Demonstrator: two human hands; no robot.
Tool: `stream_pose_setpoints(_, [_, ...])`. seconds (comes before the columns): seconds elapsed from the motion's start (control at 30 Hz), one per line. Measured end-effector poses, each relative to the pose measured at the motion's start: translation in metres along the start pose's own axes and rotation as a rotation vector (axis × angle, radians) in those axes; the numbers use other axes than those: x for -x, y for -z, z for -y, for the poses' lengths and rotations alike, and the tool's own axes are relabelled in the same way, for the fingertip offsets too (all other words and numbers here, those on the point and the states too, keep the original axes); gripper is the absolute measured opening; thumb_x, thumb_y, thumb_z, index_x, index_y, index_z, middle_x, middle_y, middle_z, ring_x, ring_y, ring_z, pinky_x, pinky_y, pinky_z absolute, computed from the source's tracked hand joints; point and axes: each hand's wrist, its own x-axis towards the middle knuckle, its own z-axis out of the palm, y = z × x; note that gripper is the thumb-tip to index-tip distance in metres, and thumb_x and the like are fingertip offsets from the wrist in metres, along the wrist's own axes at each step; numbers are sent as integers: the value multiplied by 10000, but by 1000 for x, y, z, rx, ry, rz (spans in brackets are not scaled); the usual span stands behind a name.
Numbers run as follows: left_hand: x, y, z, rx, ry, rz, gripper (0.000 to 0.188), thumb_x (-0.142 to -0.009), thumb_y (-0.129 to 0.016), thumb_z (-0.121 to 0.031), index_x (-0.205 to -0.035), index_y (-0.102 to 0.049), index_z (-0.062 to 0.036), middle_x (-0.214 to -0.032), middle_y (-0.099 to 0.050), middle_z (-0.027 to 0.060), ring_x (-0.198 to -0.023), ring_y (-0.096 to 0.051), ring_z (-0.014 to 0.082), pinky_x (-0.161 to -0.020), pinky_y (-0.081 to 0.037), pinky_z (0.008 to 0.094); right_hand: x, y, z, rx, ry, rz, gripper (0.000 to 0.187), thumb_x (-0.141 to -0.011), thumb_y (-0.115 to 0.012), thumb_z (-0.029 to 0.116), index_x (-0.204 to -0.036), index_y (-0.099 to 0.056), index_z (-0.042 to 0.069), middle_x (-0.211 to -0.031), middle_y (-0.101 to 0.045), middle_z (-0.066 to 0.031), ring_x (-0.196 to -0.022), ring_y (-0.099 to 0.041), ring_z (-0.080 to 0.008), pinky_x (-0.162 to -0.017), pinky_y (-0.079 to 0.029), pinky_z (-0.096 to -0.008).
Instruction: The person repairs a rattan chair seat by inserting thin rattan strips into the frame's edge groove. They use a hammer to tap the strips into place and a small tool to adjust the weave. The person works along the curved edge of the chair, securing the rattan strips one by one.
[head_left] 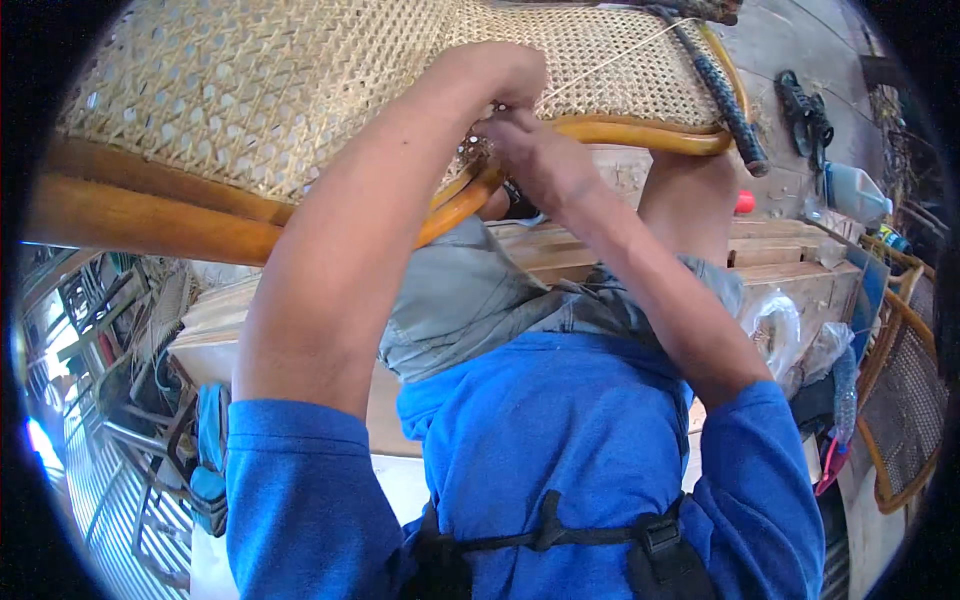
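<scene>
A woven cane panel (330, 85) in a curved, varnished rattan frame (640, 133) lies across the top of the view, bending where seat and back meet. My left hand (507, 75) is bent down over the weave, its fingers closed and mostly hidden behind the wrist. From beside it, a thin loose cane strand (615, 58) runs up to the far right. My right hand (540, 160) meets the left at the panel's near edge, just above the frame's curve. Its fingers are curled together at the weave, and whatever they pinch is hidden.
A dark wrapped bar (722, 95) crosses the panel's right end. Farther right are black sandals (803, 115), a whitish plastic jug (858, 193) and another cane-and-rattan piece (905, 400). Wooden planks (790, 255) lie beneath my legs. Metal frames (140, 450) crowd the left side.
</scene>
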Motion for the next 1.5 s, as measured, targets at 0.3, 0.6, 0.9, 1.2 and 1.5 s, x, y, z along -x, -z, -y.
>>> stream_pose_setpoints(0.3, [15,16,-11,-200,-158,70,113,-629,-690,-101,-700,-620,-47,-583,-552,43,-548,-499,172,-495,-397,349,37,174,-129,662,-623,-68,377,-799,-635,269,-1056,-593,-4,-1026,-601,-239,-952,-586,-384,-833,-462,-432])
stream_pose_setpoints(0.6, [3,6,12,-73,-112,90,117,-651,-689,-145,-739,-647,-80,-600,-578,37,-536,-492,158,-497,-403,350,111,239,-77,540,-551,34,273,-847,-533,202,-1032,-536,2,-764,-594,-167,-709,-608,-322,-621,-462,-398])
stream_pose_setpoints(0.9, [33,27,-10,-135,52,84,257,-694,-700,-198,-916,-698,-68,-856,-676,110,-751,-621,253,-660,-494,400,169,211,57,-420,-1364,89,177,-893,-531,256,-871,-498,83,-577,-412,27,-454,-405,-71,-409,-335,-227])
stream_pose_setpoints(1.2, [37,22,4,162,-58,166,178,-711,-694,-134,-867,-674,-49,-820,-653,97,-729,-586,222,-621,-451,386,130,121,92,-221,-831,341,294,-850,-589,252,-957,-514,-11,-707,-564,-239,-660,-568,-364,-618,-450,-405])
stream_pose_setpoints(1.5, [58,41,-3,158,52,186,163,-766,-673,-93,-927,-667,-68,-863,-655,89,-778,-591,221,-658,-437,357,115,102,91,-177,-773,369,331,-859,-588,293,-890,-497,-24,-725,-570,-294,-726,-575,-468,-615,-449,-459])
